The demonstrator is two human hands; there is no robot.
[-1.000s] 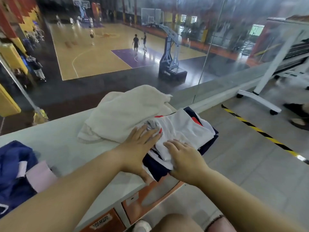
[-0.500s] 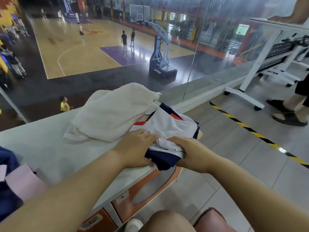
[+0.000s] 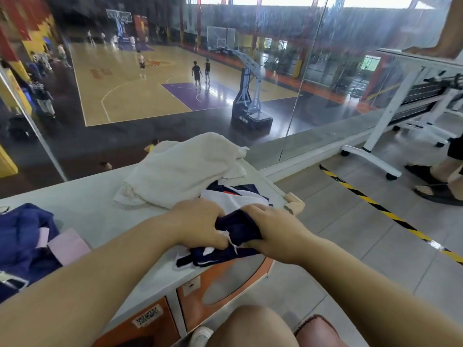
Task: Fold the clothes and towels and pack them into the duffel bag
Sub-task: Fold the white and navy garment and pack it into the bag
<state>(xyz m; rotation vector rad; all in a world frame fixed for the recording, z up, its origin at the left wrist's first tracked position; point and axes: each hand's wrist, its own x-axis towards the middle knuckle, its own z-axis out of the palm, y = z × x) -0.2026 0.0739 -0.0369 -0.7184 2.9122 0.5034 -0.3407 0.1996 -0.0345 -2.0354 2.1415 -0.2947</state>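
at table edge, left hand, right hand: grip closed on bunched jersey; fingertips buried in cloth.

- The pale grey table runs along a glass wall, with a beige corner guard on its right corner.
- A rumpled white towel lies towards the far edge.
- A navy-and-white jersey lies bunched at the near edge, touching the towel.
- A blue duffel bag with pink patches sits at the left end, well apart.
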